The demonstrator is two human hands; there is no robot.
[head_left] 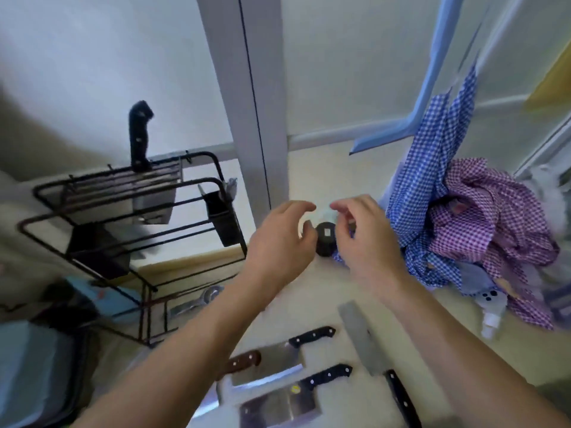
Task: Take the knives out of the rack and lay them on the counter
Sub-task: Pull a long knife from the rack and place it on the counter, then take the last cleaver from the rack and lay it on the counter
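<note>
A black wire rack [102, 217] stands at the left. One black-handled knife [139, 137] sticks up from its top slots, with its broad blade hanging inside. Several knives lie on the pale counter [309, 298] near me: a cleaver with a black handle [284, 359], a brown-handled knife [244, 361], a second black-handled cleaver [296, 396] and a long knife [367, 344] pointing away. My left hand [284, 239] and my right hand [361, 233] hover side by side over the counter middle, fingers curled and apart, holding nothing. A small black round object [325, 239] sits between them.
Blue and purple checked cloths [457, 211] are heaped at the right, hanging from a blue frame. A grey post [250, 103] rises behind my hands. A black cup [224, 220] hangs on the rack's side. A white bottle [492, 316] lies at the right. Dark boxes sit at the lower left.
</note>
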